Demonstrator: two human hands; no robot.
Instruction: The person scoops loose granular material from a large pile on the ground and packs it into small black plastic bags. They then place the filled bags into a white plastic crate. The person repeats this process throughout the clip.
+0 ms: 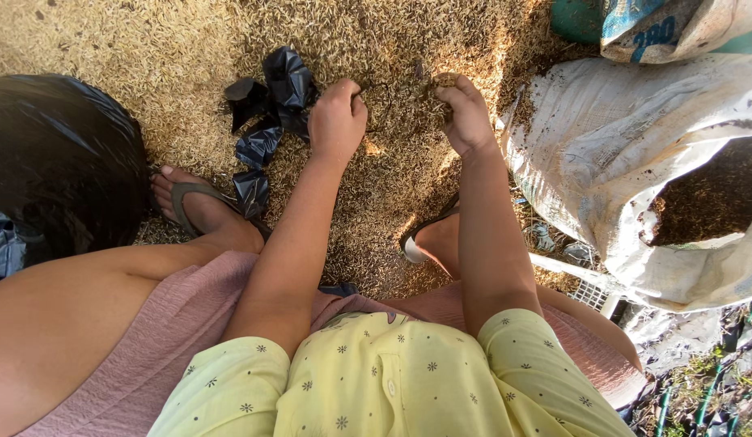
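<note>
My left hand (337, 120) and my right hand (466, 113) are held out over a ground layer of dry rice husks (133, 48). Both fists are closed on the edge of a small thin bag (402, 103) stretched between them, with husk and dark soil showing in and around it. The bag's material is hard to make out against the husks. A few empty small black plastic bags (266, 113) lie crumpled just left of my left hand.
A large white woven sack (602, 154) lies open at the right with dark soil (707, 198) inside. A full black plastic bag (60, 154) sits at the left. My feet in sandals (190, 206) rest on the husks. More sacks lie top right.
</note>
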